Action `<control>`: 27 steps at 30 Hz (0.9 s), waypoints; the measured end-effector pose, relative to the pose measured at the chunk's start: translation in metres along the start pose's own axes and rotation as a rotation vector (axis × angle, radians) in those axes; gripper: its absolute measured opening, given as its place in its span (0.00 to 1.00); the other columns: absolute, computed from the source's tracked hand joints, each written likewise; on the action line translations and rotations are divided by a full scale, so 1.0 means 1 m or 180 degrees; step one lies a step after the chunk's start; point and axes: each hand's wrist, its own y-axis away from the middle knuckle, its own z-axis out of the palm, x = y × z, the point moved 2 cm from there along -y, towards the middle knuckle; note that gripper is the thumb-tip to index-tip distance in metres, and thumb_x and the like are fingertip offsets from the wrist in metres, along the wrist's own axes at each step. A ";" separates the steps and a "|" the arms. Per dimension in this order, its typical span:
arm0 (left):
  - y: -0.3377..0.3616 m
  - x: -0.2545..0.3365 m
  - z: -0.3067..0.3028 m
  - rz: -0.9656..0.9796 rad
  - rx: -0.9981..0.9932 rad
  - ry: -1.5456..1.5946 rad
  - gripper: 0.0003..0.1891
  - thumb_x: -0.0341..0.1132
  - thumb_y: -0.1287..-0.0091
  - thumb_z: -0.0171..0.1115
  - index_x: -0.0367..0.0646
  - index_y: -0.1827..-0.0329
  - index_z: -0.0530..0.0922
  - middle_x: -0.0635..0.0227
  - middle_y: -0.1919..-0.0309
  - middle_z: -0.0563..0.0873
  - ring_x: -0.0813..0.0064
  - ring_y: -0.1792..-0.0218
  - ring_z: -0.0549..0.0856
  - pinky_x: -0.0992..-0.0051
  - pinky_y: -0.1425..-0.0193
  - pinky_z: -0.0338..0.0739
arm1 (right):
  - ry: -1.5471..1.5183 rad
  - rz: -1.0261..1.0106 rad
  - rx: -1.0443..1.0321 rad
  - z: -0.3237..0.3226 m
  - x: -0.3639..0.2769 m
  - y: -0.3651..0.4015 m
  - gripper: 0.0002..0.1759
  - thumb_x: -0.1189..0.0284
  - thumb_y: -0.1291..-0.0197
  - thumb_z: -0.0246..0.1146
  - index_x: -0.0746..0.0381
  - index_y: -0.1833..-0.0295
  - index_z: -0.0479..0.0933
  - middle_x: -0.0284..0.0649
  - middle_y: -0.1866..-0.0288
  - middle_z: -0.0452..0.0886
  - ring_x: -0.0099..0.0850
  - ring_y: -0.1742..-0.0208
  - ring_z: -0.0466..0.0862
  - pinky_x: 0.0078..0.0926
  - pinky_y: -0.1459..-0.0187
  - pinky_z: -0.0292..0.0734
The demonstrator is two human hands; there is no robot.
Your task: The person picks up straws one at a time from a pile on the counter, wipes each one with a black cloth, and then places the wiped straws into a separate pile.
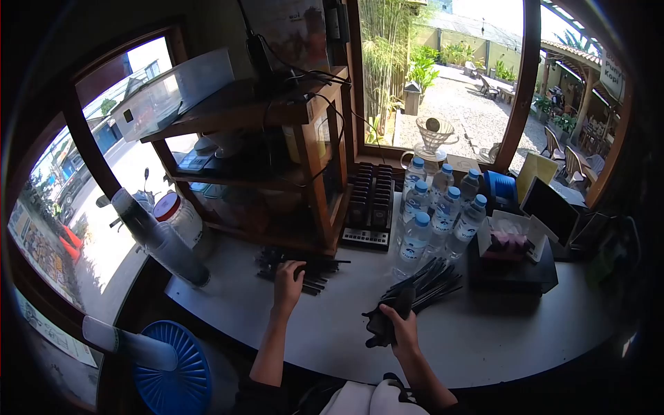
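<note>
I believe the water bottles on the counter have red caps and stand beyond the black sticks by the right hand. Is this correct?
Not the colour: the head view shows blue caps. The water bottles on the counter do stand beyond the black sticks by the right hand.

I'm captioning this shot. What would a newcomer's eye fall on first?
Probably the blue-capped bottles, clustered toward the far side of the counter. Then the left hand at the black sticks, and the right hand holding something dark nearer than the bottles. The round blue shape at lower left stands out too.
</note>
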 end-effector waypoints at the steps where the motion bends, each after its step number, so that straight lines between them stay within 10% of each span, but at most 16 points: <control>1: -0.004 -0.007 0.003 0.0125 -0.0014 -0.0016 0.12 0.25 0.39 0.62 0.38 0.52 0.81 0.60 0.52 0.82 0.59 0.48 0.78 0.64 0.41 0.73 | -0.0001 0.0073 -0.0026 0.005 0.004 -0.001 0.18 0.71 0.47 0.71 0.65 0.54 0.73 0.37 0.62 0.78 0.26 0.64 0.80 0.25 0.62 0.79; 19: -0.045 -0.017 0.000 0.1221 -0.0292 -0.0476 0.04 0.29 0.42 0.66 0.44 0.64 0.83 0.68 0.61 0.84 0.67 0.51 0.79 0.60 0.41 0.68 | -0.0207 -0.0132 0.0358 0.034 0.024 -0.007 0.16 0.73 0.45 0.69 0.65 0.54 0.73 0.37 0.63 0.78 0.27 0.63 0.81 0.26 0.60 0.79; 25: -0.037 0.057 -0.046 0.1708 -0.1540 0.0201 0.05 0.32 0.40 0.67 0.43 0.63 0.85 0.68 0.65 0.85 0.67 0.59 0.84 0.67 0.49 0.77 | 0.1079 -0.3369 0.1313 0.049 -0.029 0.020 0.17 0.79 0.41 0.62 0.66 0.46 0.71 0.42 0.47 0.75 0.31 0.44 0.76 0.29 0.40 0.69; 27: -0.031 0.074 -0.046 0.1944 -0.1694 0.0592 0.07 0.29 0.44 0.70 0.42 0.62 0.85 0.66 0.65 0.86 0.68 0.61 0.85 0.69 0.55 0.80 | 0.1752 -0.3581 0.0765 0.066 -0.044 0.028 0.24 0.81 0.44 0.61 0.62 0.40 0.70 0.47 0.42 0.72 0.37 0.39 0.74 0.36 0.35 0.64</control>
